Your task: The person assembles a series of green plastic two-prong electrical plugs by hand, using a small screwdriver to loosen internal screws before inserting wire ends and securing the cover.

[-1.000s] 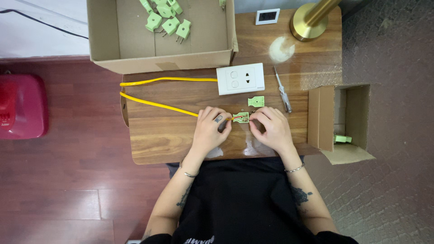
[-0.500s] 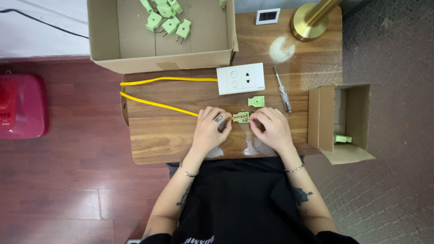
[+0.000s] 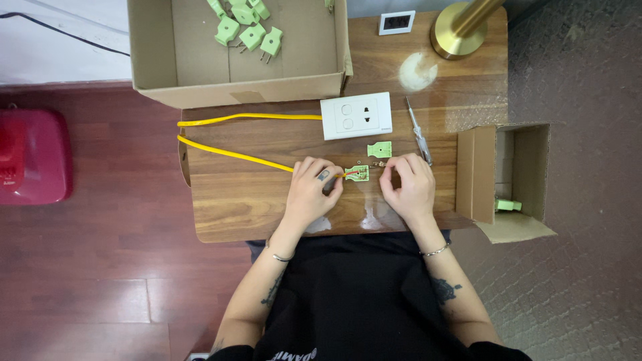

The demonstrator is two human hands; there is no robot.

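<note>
open green plug half [image 3: 357, 174] held between two hands on the surface [image 3: 234, 194]
it is pinched by the left hand [image 3: 311, 190] grip where the yellow cable [image 3: 234, 154] enters; right hand [image 3: 406, 187] fingertips are pressed together just beside it.

big open cardboard box [image 3: 194, 53] at table's far-left — smaller one [image 3: 528, 174] right; small white-framed screen [image 3: 396, 23].

Wooden table [image 3: 241, 207] on red plank floor [image 3: 100, 267] (grey carpet [image 3: 588, 294] rightward)

One head-worn view looks straight down, seemingly from high, over the desk [image 3: 267, 214].
</note>
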